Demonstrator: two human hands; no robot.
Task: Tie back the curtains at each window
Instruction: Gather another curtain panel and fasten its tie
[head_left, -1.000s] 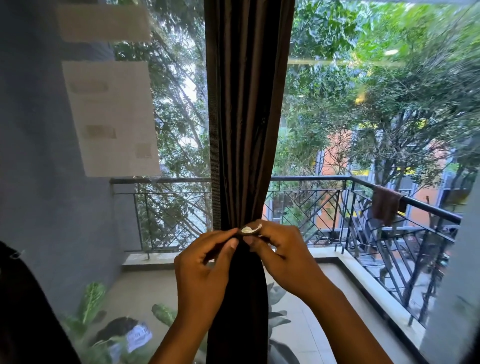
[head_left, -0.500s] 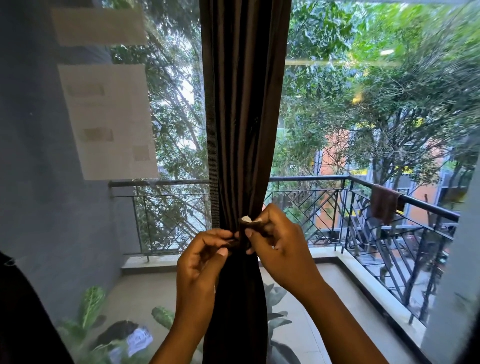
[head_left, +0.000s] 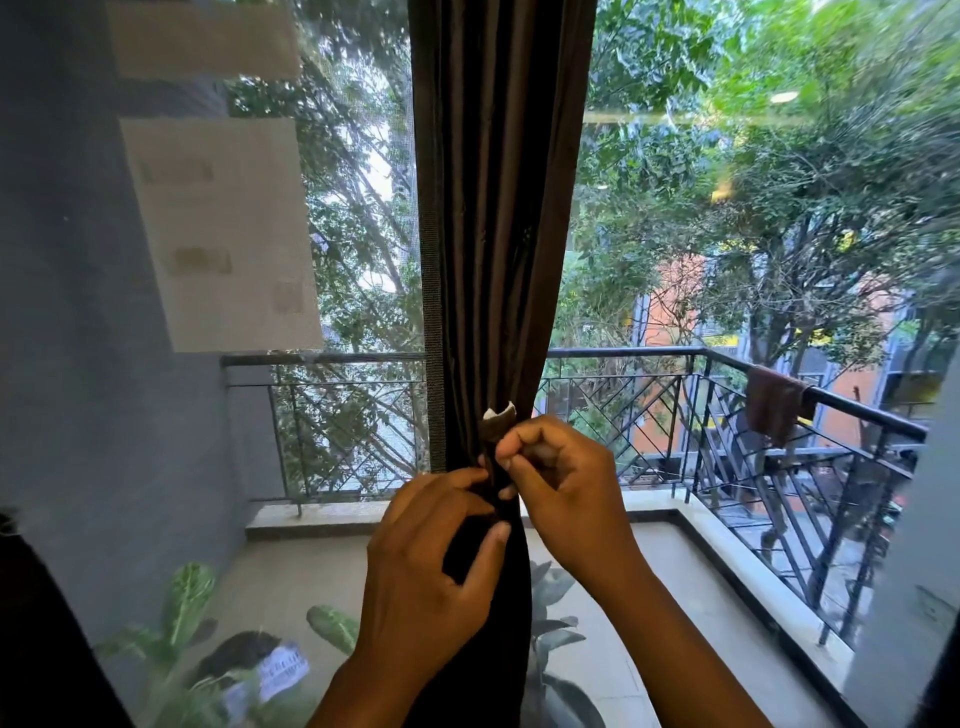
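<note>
The dark curtain (head_left: 498, 234) hangs gathered at frame centre, cinched by a tie-back strap (head_left: 496, 431). The right hand (head_left: 563, 483) pinches its white-tipped end; the left hand (head_left: 431, 561) grips the bundle at 7 o'clock. Fastening looks unfinished, other windows unseen

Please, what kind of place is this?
Probably an upper-floor flat, seen from inside: a dark curtain hangs before a large window, with a railed balcony and potted plants outside, above a street.

Dark brown curtain (head_left: 498, 234), brown tie-back (head_left: 496, 431) with a white tip, black criss-cross railing (head_left: 623, 395)
</note>
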